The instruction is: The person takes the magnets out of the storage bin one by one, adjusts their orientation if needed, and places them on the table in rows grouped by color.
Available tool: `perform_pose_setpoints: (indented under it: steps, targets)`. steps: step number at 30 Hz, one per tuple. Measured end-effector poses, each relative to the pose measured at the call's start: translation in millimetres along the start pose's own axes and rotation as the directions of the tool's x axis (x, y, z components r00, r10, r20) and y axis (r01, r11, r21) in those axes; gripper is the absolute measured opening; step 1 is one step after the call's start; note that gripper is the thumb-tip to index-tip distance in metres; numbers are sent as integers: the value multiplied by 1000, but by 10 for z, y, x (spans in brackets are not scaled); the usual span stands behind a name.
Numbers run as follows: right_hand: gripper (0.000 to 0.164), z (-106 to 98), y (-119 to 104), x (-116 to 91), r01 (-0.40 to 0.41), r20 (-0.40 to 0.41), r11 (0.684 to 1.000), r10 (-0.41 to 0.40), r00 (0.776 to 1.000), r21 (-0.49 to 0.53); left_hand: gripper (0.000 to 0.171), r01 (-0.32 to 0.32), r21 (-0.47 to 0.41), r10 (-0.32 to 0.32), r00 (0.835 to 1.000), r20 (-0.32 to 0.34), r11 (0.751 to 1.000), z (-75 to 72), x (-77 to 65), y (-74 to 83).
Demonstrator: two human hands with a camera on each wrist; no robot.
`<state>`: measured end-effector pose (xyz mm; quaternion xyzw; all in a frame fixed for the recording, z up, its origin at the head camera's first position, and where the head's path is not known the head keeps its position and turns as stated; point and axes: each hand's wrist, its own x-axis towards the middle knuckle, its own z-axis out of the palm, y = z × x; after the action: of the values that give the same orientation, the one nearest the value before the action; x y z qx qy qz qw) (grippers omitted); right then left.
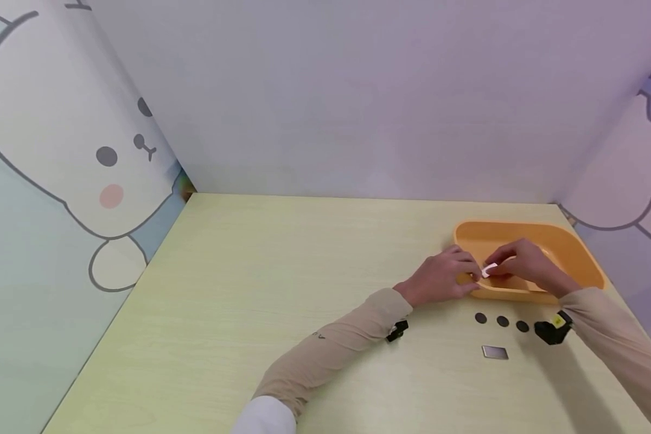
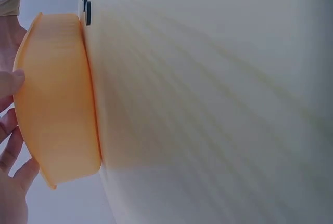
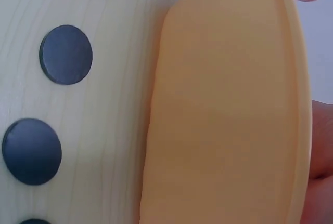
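An orange plastic bin stands at the table's right side. My left hand is at its front left corner, with the thumb on the rim and curled fingers just inside it. Over the bin's left part, my right hand pinches a small white rectangular piece between thumb and fingers. The left fingertips are right beside that piece. In the left wrist view, fingers overlap the rim of the bin. The bin wall hides most of the right hand in the right wrist view.
Several dark round discs lie in a row in front of the bin. Nearer me is a small grey rectangular plate. The pale wooden table meets a plain wall at the back. Printed panels flank both sides.
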<state>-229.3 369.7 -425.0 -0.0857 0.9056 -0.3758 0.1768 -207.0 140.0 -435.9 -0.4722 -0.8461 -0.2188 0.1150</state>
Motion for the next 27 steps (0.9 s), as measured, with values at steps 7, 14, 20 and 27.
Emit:
perform_pose_setpoints:
  steps: [7, 14, 20, 27]
  targets:
    - [26, -71, 90, -87, -21, 6, 997, 21, 1000, 76, 12, 5, 7, -6, 1000, 4, 1000, 4, -2, 0]
    - [31, -150, 138, -172, -40, 33, 986, 35, 999, 164, 12, 7, 9, -7, 1000, 9, 1000, 3, -4, 5]
    - [36, -216, 200, -237, -66, 53, 978, 57, 997, 195, 12, 4, 6, -4, 1000, 10, 1000, 14, -3, 8]
    - [33, -323, 253, -285, -81, 50, 959, 70, 996, 270, 13, 7, 16, -7, 1000, 6, 1000, 19, -1, -5]
